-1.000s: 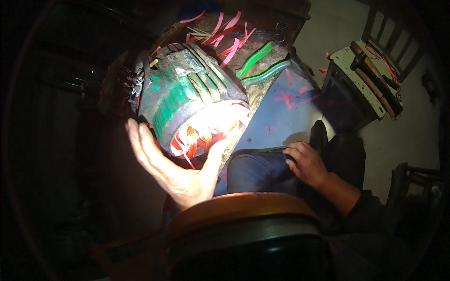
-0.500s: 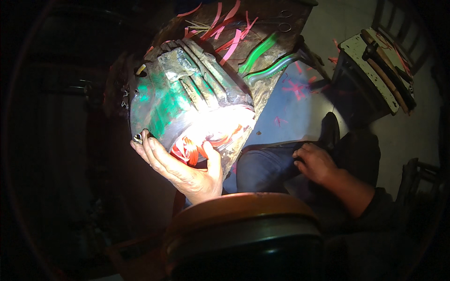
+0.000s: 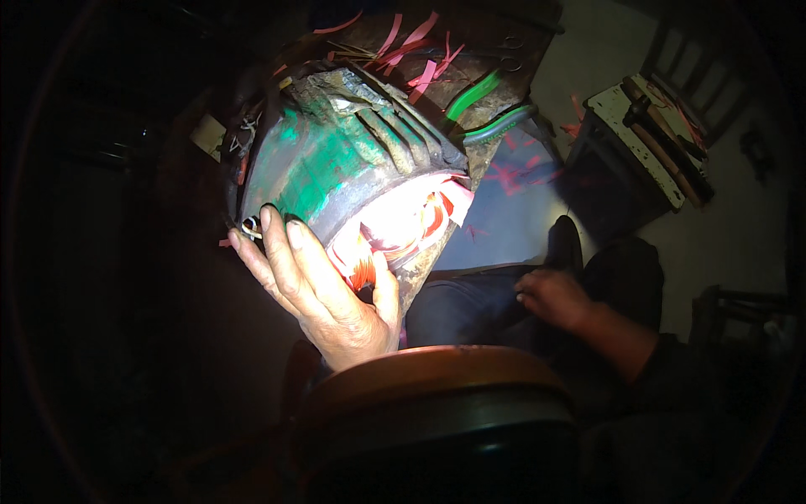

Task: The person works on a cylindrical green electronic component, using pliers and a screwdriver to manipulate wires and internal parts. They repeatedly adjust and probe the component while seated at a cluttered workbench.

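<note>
A worn motor housing (image 3: 311, 181) with chipped green paint and ribs lies tilted on a dark workbench (image 3: 424, 265). Its open end faces me, brightly lit. Inside the rim show copper-red wire windings (image 3: 363, 270) and pink insulating strips (image 3: 458, 202); glare hides part of the bore. My left hand (image 3: 323, 294) grips the housing at its near left edge, fingers spread over the outer wall and thumb at the windings inside the rim. Away to the right, my right hand (image 3: 556, 298) rests on my dark-trousered leg, loosely bent, with nothing seen in it.
Pink strips (image 3: 411, 42), scissors (image 3: 510, 52) and a tool with green handles (image 3: 474, 94) lie on the bench beyond the housing. A hammer (image 3: 642, 118) lies on a pale stool (image 3: 617, 105) at right. Pink scraps dot a blue-grey surface (image 3: 495, 227).
The housing has turned slightly, so more of its open end and windings shows. My left fingers have shifted a little along its wall. My right hand stays on the leg.
</note>
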Available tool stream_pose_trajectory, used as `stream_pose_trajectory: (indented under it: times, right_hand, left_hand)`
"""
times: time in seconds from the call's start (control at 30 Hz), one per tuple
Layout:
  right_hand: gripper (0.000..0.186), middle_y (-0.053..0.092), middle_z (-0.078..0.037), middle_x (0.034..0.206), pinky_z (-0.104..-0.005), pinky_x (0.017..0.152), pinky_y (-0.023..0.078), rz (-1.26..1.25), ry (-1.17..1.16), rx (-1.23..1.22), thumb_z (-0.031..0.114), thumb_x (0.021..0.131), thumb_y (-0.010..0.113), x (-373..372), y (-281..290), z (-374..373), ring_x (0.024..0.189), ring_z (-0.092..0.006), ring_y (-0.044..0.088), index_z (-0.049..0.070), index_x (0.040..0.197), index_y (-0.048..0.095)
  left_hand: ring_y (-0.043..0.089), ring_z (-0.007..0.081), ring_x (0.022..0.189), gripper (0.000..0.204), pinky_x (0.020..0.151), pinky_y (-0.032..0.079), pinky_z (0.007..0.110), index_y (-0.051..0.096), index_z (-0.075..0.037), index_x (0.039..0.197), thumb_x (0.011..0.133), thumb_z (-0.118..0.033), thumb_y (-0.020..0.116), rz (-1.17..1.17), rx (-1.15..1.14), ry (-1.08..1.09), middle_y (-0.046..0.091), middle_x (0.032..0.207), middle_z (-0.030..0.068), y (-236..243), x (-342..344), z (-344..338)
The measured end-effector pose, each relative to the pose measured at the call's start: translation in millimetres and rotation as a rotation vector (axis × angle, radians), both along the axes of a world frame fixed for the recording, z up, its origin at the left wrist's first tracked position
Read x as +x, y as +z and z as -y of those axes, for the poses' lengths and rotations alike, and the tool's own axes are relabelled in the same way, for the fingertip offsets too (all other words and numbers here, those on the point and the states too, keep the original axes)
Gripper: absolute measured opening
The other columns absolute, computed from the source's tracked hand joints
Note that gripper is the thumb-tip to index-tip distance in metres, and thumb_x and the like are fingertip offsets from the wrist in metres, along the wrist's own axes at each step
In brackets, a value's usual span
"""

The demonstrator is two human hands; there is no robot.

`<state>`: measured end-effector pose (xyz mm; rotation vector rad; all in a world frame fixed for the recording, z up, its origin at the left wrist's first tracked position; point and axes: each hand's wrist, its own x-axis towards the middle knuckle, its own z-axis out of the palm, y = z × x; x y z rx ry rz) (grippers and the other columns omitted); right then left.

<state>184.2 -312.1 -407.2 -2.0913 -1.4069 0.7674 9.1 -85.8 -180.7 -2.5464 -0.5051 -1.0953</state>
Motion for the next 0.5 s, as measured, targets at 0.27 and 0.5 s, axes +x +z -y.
stream_pose_trajectory:
  times: [0.27,0.5]
  right_hand:
    - [0.023,0.077,-0.017,0.106,-0.0524,0.091,0.060,0.023,0.034,-0.018,0.026,0.095,0.077,-2,-4,11,0.103,-0.0393,0.074,0.010,0.111,0.075]
    - [0.028,0.077,-0.018,0.110,-0.0535,0.095,0.058,0.000,0.077,-0.142,0.030,0.097,0.075,5,-12,16,0.108,-0.0400,0.073,0.011,0.118,0.074]
  left_hand:
    - [0.061,0.0359,0.082,0.055,0.074,0.052,0.046,0.063,0.006,0.138,0.093,-0.020,0.081,-0.064,-0.254,-0.464,0.063,0.093,0.0159,-12,-18,58]
    - [0.068,0.0292,0.058,0.090,0.057,0.054,0.041,0.045,0.007,0.160,0.087,-0.022,0.091,-0.289,-0.594,0.032,0.069,0.073,0.0096,-23,3,52]
